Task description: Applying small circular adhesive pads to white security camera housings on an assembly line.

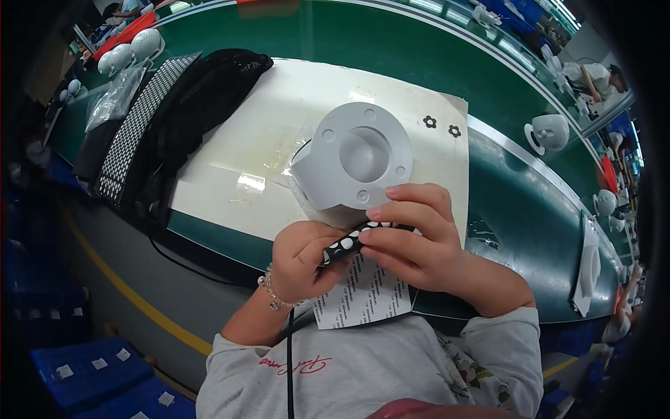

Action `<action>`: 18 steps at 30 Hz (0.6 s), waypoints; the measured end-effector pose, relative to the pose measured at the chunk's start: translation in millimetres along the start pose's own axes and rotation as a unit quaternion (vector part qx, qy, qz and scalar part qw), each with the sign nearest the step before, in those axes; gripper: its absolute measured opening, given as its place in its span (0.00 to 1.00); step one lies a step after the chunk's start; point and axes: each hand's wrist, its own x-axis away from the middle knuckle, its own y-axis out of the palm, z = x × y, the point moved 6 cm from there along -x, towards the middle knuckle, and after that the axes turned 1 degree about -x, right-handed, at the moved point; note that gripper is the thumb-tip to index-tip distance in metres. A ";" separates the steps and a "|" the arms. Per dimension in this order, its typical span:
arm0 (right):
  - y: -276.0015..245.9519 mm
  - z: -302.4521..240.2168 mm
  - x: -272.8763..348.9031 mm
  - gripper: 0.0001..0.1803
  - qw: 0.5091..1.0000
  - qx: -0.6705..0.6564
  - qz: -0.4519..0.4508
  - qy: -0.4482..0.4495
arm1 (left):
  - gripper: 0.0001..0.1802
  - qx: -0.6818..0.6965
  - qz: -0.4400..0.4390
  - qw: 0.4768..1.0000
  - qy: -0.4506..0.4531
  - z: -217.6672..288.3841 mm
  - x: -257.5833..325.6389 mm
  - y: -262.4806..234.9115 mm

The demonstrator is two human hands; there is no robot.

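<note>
My left hand [307,258], with a beaded bracelet at its wrist, is closed round one end of a black sheet with white round spots [347,242]. The fingers of my right hand [422,241] press on the other end. The sheet is bent over, and its white printed backing [363,297] hangs below my hands against my shirt. Just beyond my fingers a white round plastic base [326,164] lies on clear wrap, its ring-shaped underside up. Two small black flower-shaped pieces [442,126] are on the white board, right of the base.
A white board [237,150] covers part of the green table. At the left are a black bag [195,105], a white perforated strip [136,126] and clear plastic. White rounded devices [548,134] stand farther off along a green line. Blue crates [98,377] are on the floor at lower left.
</note>
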 end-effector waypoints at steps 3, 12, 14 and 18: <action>-1.5 -4.5 3.1 0.10 0.999 -0.008 0.022 -0.032 | 0.14 -0.006 0.012 1.000 0.001 -0.1 1.6 -0.9; 10.0 -14.7 -13.3 0.20 0.991 -0.125 0.008 -0.047 | 0.14 -0.003 0.004 1.000 0.008 2.5 -2.6 -1.6; 10.0 -16.9 -8.6 0.20 0.989 -0.136 0.011 -0.052 | 0.14 -0.004 -0.003 1.000 0.007 1.5 -2.0 -2.1; 1.4 -14.7 -1.5 0.23 0.977 -0.194 0.035 -0.078 | 0.13 0.003 -0.008 1.000 -0.006 -0.2 -0.9 0.3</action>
